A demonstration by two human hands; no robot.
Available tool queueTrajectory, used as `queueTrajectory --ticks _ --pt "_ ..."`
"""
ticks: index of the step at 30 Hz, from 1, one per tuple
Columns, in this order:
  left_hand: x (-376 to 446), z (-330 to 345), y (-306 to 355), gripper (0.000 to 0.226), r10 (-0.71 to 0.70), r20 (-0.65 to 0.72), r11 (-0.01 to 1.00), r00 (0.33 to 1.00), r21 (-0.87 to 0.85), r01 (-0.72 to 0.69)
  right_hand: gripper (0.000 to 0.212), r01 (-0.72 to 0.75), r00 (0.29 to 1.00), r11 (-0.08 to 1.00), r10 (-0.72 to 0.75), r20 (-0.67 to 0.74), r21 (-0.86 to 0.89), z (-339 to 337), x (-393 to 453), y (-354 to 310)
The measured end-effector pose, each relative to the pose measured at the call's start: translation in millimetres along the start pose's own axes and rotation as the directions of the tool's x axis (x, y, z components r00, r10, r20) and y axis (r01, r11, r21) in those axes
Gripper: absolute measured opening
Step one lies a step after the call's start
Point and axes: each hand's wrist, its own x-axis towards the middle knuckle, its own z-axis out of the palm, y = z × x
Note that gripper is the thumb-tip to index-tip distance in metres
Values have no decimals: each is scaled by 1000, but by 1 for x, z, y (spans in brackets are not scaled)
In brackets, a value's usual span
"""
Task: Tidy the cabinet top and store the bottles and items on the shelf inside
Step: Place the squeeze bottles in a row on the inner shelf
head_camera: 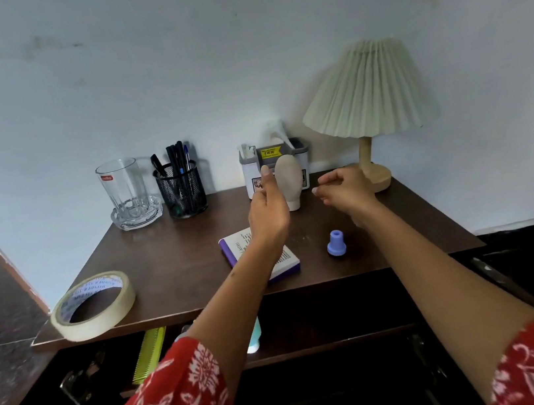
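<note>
On cabinet top (169, 251): two empty hands (269, 212).

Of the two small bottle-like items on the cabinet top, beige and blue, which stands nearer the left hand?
The beige bottle, just right of the left hand and in front of the tissue box. The blue one stands nearer the front edge.
</note>
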Motion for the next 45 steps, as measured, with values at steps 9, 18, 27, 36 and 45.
queueTrajectory --ticks 9,18,27,36,45 --pt "26 13 9 104 -101 63 992 993 -70 106 72 -24 966 983 70 250 -182 13 49 8" --pt "72 32 -21 149 -77 155 966 985 -233 112 46 103 959 966 -33 280 -238 22 44 -4" --pt "12 2 35 85 53 104 990 993 -139 -38 35 237 956 949 -189 224 -210 23 18 -35" --pt "-16 -29 38 84 100 37 980 994 -174 -92 31 337 934 930 -310 179 -148 19 -33 -52" --pt "-78 -54 23 61 161 14 934 987 -326 -148 30 355 926 934 -344 152 -48 12 -112 -36"
